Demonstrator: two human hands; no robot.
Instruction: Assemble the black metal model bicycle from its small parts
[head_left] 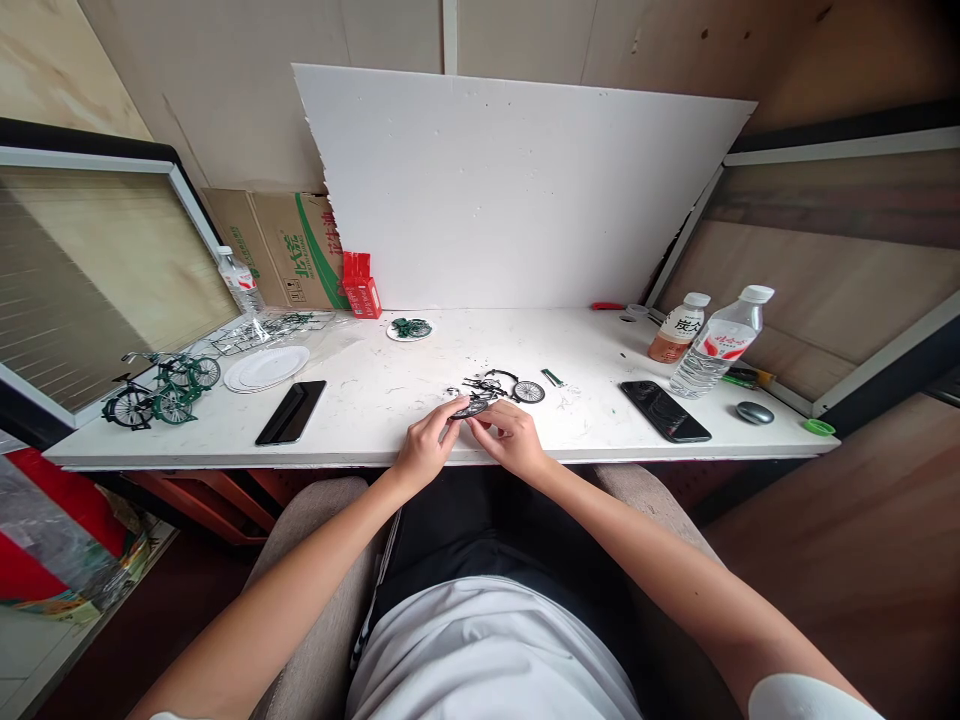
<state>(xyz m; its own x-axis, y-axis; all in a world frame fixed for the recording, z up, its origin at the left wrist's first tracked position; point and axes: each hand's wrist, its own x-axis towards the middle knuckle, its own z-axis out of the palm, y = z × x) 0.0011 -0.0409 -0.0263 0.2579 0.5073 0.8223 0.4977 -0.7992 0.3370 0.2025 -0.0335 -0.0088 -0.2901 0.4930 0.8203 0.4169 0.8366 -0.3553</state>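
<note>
My left hand [426, 448] and my right hand [511, 438] meet at the near edge of the white table [420, 360]. Together they pinch a small dark model bicycle wheel [471, 408] between their fingertips. Just beyond lie loose black bicycle parts [486, 384] and another small spoked wheel [529, 392]. A short green piece [553, 377] lies to the right of that wheel.
Finished green model bicycles [159, 392] stand at the far left beside white plates [266, 367] and a black phone [292, 411]. A second phone [665, 410], two bottles [716, 342], a mouse [754, 412] and a green cap [818, 428] sit right. A small plate of green parts [409, 328] lies behind.
</note>
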